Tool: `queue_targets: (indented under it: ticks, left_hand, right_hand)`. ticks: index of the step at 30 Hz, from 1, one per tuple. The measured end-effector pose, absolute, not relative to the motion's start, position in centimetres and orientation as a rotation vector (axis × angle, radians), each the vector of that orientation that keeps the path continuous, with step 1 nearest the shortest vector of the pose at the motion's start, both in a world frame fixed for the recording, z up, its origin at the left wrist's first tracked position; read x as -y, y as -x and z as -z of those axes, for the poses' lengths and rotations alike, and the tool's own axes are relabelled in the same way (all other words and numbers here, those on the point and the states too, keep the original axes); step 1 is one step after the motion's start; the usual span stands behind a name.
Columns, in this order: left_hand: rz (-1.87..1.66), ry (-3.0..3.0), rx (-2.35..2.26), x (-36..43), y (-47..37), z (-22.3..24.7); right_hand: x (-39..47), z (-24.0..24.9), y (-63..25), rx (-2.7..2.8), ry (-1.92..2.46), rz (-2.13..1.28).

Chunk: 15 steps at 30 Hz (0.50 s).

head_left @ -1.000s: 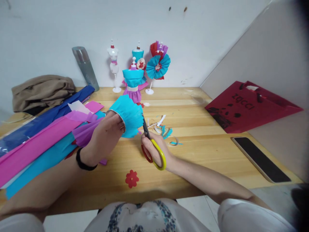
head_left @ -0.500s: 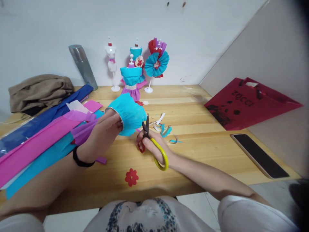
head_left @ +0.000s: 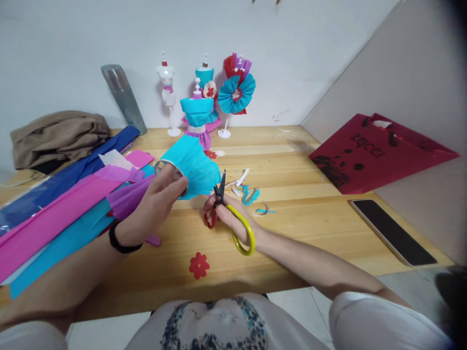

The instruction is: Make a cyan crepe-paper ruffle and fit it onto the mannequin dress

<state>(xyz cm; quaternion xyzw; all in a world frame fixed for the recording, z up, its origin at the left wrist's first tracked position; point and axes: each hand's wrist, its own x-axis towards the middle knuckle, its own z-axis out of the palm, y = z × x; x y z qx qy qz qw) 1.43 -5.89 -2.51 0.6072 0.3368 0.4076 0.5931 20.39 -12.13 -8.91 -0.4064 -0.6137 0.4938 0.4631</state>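
Observation:
My left hand (head_left: pixel 160 194) grips the narrow banded end of a flared turquoise paper piece (head_left: pixel 195 165), thumb on top. The wide ruffled edge points right, toward the scissors. My right hand (head_left: pixel 228 214) holds scissors (head_left: pixel 243 232) with yellow and red handles; their dark blades are parted and point up, close beside the ruffled edge. Behind the turquoise piece stands a small mannequin (head_left: pixel 197 114) in a turquoise and purple paper dress. A red paper flower (head_left: pixel 199 266) lies on the table nearer to me.
Paper sheets (head_left: pixel 62 214) and a brown cloth (head_left: pixel 60 138) lie at the left, near a leaning bottle (head_left: pixel 124 99). Paper scraps (head_left: pixel 250 194) sit right of the scissors. A red bag (head_left: pixel 379 158) and a phone (head_left: pixel 394 232) are at the right.
My left hand has turned the turquoise piece a little, and more of its banded opening shows. The thumb now lies over the band. The scissors stay almost in place, blades still parted.

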Motion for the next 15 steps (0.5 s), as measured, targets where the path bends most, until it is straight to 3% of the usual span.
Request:
queue_targets:
  ticks: [15]
  left_hand:
    - [-0.959, -1.519, -0.715, 5.86, -1.35, 2.88]
  right_hand:
    - [12.26, 8.48, -20.55, 1.509, 1.051, -1.176]
